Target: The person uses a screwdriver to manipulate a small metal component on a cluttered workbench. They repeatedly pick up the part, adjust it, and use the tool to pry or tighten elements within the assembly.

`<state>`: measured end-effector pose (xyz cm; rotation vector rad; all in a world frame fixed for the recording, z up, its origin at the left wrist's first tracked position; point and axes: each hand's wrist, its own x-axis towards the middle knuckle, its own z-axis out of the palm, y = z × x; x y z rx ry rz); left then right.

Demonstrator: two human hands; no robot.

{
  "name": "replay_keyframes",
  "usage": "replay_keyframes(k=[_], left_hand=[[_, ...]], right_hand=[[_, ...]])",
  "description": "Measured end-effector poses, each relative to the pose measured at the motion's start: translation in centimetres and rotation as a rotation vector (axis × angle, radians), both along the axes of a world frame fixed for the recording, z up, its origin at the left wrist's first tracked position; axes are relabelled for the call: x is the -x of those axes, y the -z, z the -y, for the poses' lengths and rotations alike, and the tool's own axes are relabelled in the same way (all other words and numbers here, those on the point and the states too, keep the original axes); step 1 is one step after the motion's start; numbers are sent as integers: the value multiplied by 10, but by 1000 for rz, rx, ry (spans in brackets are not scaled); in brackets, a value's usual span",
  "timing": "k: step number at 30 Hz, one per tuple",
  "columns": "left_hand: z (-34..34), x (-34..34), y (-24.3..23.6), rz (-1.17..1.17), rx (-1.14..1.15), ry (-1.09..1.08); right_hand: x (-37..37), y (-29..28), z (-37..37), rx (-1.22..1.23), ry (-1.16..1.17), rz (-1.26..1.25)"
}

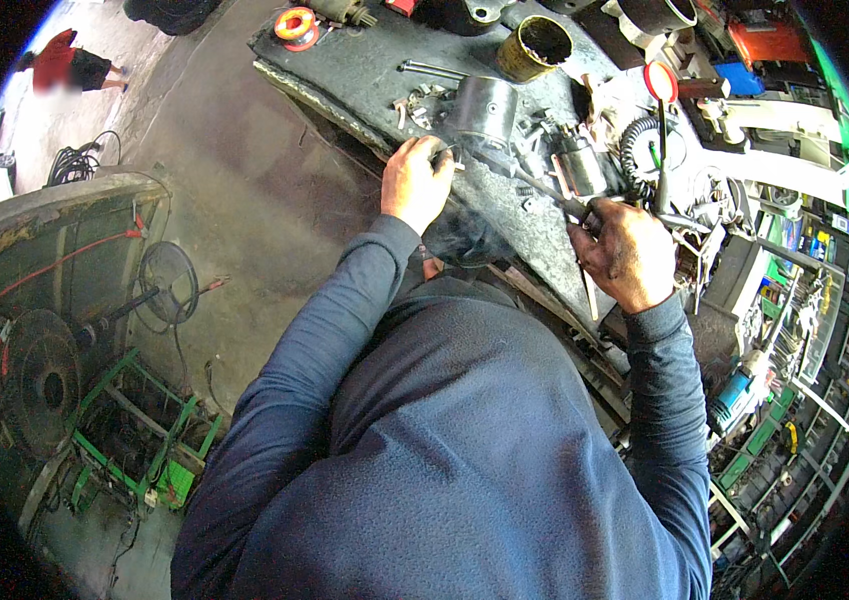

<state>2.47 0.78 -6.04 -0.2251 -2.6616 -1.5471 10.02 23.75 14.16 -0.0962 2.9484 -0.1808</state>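
My left hand point(418, 183) is at the near edge of the workbench, with thumb and finger pinched around a small piece that is mostly hidden. My right hand point(627, 252) is closed on the dark handle of what looks like a soldering iron point(542, 187). Its thin shaft points up and left, its tip end close to the left hand. Just beyond the tip stands a grey metal cylinder point(486, 108). A smaller dark motor-like cylinder point(581, 166) lies farther right, near a coiled black cord point(640, 148). Small metal parts point(423, 105) are scattered beside the grey cylinder.
The dark workbench point(365, 75) also carries an orange-rimmed wire spool point(296, 28) and a yellowish can point(535, 48). A red-rimmed round thing on a stem point(661, 82) rises at right. Cluttered shelves point(795, 420) line the right side. A fan point(42, 385) stands left; a person point(67, 66) is far off.
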Motion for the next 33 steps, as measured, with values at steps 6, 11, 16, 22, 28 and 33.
replay_keyframes(k=[6, 11, 16, 22, 28, 33], left_hand=[[13, -5, -6, 17, -33, -22], [49, -30, -22, 40, -70, -10], [86, -54, -17, 69, -33, -41], [114, -74, -15, 329, 19, -207], [119, -75, -31, 357, 55, -156], [108, -85, -36, 411, 28, -207]], right_hand=[[-25, -4, -13, 39, 140, 76], [-66, -5, -19, 69, 319, 255], [-101, 17, -29, 127, 460, 346], [-127, 48, -39, 299, 493, 241], [-132, 65, -50, 349, 441, 204], [-129, 75, -59, 368, 381, 109]])
